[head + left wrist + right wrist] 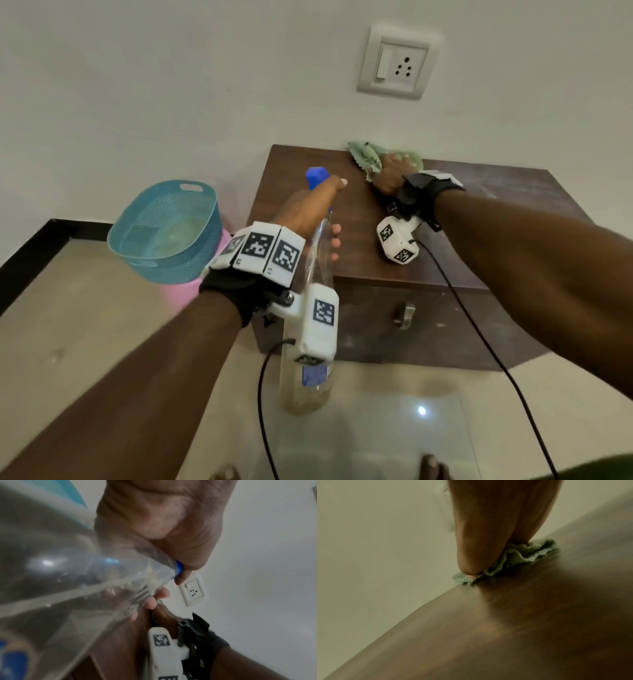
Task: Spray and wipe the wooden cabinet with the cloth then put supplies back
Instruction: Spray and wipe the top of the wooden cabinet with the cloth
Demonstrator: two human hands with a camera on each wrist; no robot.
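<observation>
The dark brown wooden cabinet (pixel 445 219) stood against the white wall, and on its top, at the back edge, lay the crumpled pale green cloth (pixel 368 156). The right hand (pixel 394 171) pressed down on that cloth, palm flat over it; whether the fingers curled into the fabric, the head view did not settle. The right wrist view added the close detail: the cloth (pixel 513 558) bunched under the hand (pixel 496 520), squeezed against the wood right at the cabinet's rear edge (pixel 505 622).

Over to the left hand (pixel 308 212), fingers wrapped around the neck of the clear plastic spray bottle with the blue nozzle (pixel 317 176), held above the cabinet's front left corner, body hanging down. The left wrist view showed the curled fingers (pixel 154 599) through the transparent bottle (pixel 68 574), thumb by the blue collar.

Beside the cabinet sat a teal perforated plastic basket (pixel 164 226). A white wall socket (pixel 399 63) hung above.
</observation>
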